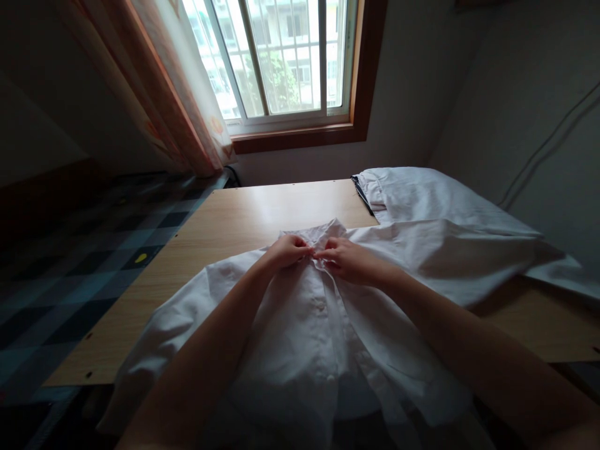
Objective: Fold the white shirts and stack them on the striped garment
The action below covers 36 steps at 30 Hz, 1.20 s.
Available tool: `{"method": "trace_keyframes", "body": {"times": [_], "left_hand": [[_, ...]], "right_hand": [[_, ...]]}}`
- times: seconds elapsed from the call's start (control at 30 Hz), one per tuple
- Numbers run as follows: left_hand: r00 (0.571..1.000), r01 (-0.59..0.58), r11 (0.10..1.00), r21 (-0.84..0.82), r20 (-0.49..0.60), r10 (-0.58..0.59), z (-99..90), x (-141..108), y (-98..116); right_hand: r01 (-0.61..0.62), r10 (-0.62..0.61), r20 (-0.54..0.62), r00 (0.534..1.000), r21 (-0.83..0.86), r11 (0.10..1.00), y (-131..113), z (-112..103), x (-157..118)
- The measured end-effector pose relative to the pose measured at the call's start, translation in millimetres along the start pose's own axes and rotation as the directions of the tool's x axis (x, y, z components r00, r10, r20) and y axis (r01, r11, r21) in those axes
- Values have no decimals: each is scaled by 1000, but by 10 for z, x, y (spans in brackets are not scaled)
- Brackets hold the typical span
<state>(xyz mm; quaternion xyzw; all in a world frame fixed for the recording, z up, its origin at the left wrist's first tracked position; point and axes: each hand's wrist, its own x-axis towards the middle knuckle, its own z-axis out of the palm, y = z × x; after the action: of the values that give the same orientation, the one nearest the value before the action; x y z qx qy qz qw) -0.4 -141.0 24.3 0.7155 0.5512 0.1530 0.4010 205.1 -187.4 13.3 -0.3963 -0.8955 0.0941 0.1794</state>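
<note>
A white button-up shirt (290, 331) lies front side up on a wooden board, its collar (334, 229) pointing away from me and its lower part hanging toward me. Just below the collar, my left hand (291, 251) pinches the front edge of the shirt. My right hand (344, 257) is closed on the cloth from the other side, its fingertips meeting those of the left. Whether a button sits between the fingers cannot be made out. Lower down, the front placket hangs partly apart, with small buttons (330, 377) along one edge.
The light wooden board (253, 209) carries the shirt. More white garments (426, 187) are piled at the back right. To the left is a checked cloth (117, 250) on a bed-like surface. Behind stand a window (285, 69) and an orange curtain (164, 81).
</note>
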Motion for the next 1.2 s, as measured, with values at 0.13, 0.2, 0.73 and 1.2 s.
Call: {"method": "trace_keyframes", "body": {"times": [0.13, 0.2, 0.73, 1.2], "left_hand": [[991, -101, 983, 153, -74, 113, -4, -63, 13], [977, -140, 960, 244, -122, 174, 10, -95, 15], [875, -55, 781, 622, -346, 338, -288, -59, -207], [841, -416, 699, 582, -46, 539, -320, -171, -103]], "right_hand": [[-10, 21, -44, 999, 228, 974, 243, 36, 40], [-12, 34, -79, 996, 265, 964, 294, 55, 57], [-374, 354, -491, 796, 60, 925, 714, 60, 23], [185, -160, -194, 968, 120, 975, 242, 185, 98]]}}
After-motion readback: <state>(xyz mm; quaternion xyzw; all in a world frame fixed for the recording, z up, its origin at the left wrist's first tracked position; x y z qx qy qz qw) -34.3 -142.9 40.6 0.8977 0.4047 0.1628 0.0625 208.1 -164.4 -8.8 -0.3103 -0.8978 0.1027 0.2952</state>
